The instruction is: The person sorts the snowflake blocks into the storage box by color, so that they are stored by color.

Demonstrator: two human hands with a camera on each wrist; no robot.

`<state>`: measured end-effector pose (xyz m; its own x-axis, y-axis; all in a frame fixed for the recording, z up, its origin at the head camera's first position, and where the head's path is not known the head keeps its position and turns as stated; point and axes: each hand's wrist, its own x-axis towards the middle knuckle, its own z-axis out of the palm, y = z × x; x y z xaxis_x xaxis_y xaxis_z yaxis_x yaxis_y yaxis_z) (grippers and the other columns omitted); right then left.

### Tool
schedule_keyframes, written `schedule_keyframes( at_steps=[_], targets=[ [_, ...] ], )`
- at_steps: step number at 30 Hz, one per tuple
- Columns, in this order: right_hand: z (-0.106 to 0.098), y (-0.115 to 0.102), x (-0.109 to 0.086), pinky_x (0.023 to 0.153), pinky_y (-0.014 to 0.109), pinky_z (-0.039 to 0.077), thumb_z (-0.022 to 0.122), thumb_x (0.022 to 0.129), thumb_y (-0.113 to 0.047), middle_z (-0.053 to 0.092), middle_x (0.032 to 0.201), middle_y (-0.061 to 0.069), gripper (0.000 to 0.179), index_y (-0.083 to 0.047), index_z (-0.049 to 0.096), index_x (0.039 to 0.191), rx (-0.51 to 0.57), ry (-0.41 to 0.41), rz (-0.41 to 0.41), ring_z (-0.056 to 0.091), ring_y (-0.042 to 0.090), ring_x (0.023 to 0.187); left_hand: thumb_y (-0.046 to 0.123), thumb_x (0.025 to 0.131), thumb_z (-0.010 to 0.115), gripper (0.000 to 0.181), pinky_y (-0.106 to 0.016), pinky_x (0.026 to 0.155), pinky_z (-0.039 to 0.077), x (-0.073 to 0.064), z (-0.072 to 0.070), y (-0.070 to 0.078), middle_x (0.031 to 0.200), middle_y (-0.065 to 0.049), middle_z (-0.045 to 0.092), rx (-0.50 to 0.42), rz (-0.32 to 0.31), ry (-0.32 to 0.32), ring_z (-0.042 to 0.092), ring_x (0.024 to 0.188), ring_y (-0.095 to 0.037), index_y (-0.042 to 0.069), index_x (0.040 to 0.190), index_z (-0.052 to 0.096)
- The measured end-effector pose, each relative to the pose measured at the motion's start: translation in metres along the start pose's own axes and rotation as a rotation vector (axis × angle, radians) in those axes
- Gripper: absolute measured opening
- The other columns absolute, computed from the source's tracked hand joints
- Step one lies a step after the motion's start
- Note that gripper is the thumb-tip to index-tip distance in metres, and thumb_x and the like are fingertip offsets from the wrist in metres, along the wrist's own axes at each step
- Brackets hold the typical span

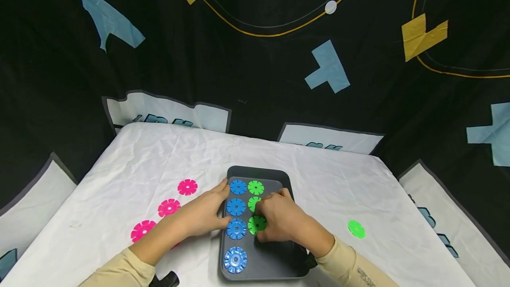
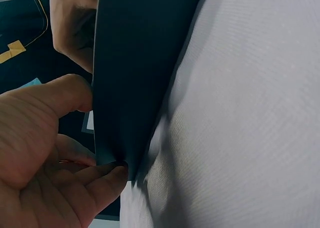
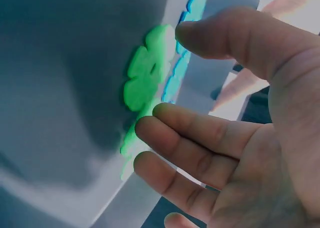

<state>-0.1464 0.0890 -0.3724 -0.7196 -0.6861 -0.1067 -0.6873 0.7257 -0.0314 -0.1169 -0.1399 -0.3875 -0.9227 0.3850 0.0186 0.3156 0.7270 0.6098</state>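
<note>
A dark grey tray [image 1: 275, 258] lies on the white cloth. My left hand [image 1: 205, 211] holds its left side, the thumb at the rim; in the left wrist view, fingertips [image 2: 117, 175] press the tray's outer wall [image 2: 135, 72] near a corner. Over the tray is my right hand [image 1: 280, 216], fingers and thumb apart around a green notched disc [image 1: 256, 225]. The right wrist view has that disc [image 3: 147, 70] flat on the tray, the thumb tip [image 3: 192, 35] close by its edge. Beyond it, two more green discs [image 1: 256, 187] continue the column, one partly hidden by the hand.
Several blue notched discs [image 1: 237, 228] form a column along the tray's left, the nearest [image 1: 235, 260] spaced farther off. Several pink discs [image 1: 169, 207] lie left on the cloth, partly behind the left forearm. One green disc [image 1: 356, 229] is on the right. A black curtain [image 1: 255, 74] hangs behind.
</note>
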Motion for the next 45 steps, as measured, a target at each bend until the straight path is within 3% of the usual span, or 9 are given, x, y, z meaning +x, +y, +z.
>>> schedule_keyframes(
  at_steps=[9, 24, 29, 35, 45],
  targets=[
    [-0.009, 0.02, -0.022, 0.087, 0.048, 0.033, 0.078, 0.072, -0.03, 0.067, 0.097, -0.007, 0.035, -0.014, 0.072, 0.102, 0.107, 0.13, 0.018, 0.06, 0.01, 0.091, 0.027, 0.082, 0.076, 0.081, -0.045, 0.109, 0.034, 0.001, 0.001, 0.001, 0.157, -0.023, 0.022, 0.011, 0.011, 0.004, 0.027, 0.142, -0.034, -0.01, 0.144, 0.037],
    [-0.015, 0.057, -0.058, 0.086, 0.042, 0.038, 0.072, 0.077, -0.015, 0.068, 0.097, -0.005, 0.027, -0.014, 0.069, 0.103, 0.189, 0.37, 0.067, 0.062, 0.013, 0.083, 0.026, 0.082, 0.076, 0.082, -0.046, 0.108, 0.035, 0.001, 0.002, 0.001, 0.156, -0.024, 0.023, -0.002, 0.014, 0.005, 0.028, 0.142, -0.035, -0.01, 0.144, 0.036],
    [-0.014, 0.074, -0.07, 0.077, 0.033, 0.047, 0.073, 0.076, -0.013, 0.067, 0.098, -0.008, 0.028, -0.014, 0.069, 0.104, 0.192, 0.421, 0.117, 0.063, 0.013, 0.083, 0.026, 0.082, 0.076, 0.083, -0.046, 0.108, 0.035, 0.001, 0.002, 0.0, 0.156, -0.024, 0.023, 0.0, 0.016, 0.005, 0.027, 0.142, -0.036, -0.01, 0.145, 0.035],
    [-0.008, 0.096, -0.086, 0.067, 0.029, 0.049, 0.073, 0.078, -0.013, 0.066, 0.096, -0.007, 0.027, -0.013, 0.069, 0.105, 0.203, 0.43, 0.221, 0.061, 0.014, 0.083, 0.026, 0.082, 0.076, 0.083, -0.047, 0.108, 0.035, 0.001, 0.002, 0.001, 0.156, -0.024, 0.023, -0.005, 0.022, 0.008, 0.028, 0.142, -0.036, -0.011, 0.144, 0.036],
    [0.006, 0.128, -0.116, 0.067, 0.033, 0.048, 0.07, 0.081, -0.013, 0.066, 0.105, 0.002, 0.033, -0.009, 0.067, 0.114, 0.247, 0.359, 0.404, 0.06, 0.018, 0.082, 0.026, 0.082, 0.075, 0.083, -0.046, 0.109, 0.034, 0.002, 0.003, -0.001, 0.156, -0.025, 0.023, 0.008, 0.033, 0.013, 0.028, 0.142, -0.036, -0.011, 0.144, 0.035]
  ],
)
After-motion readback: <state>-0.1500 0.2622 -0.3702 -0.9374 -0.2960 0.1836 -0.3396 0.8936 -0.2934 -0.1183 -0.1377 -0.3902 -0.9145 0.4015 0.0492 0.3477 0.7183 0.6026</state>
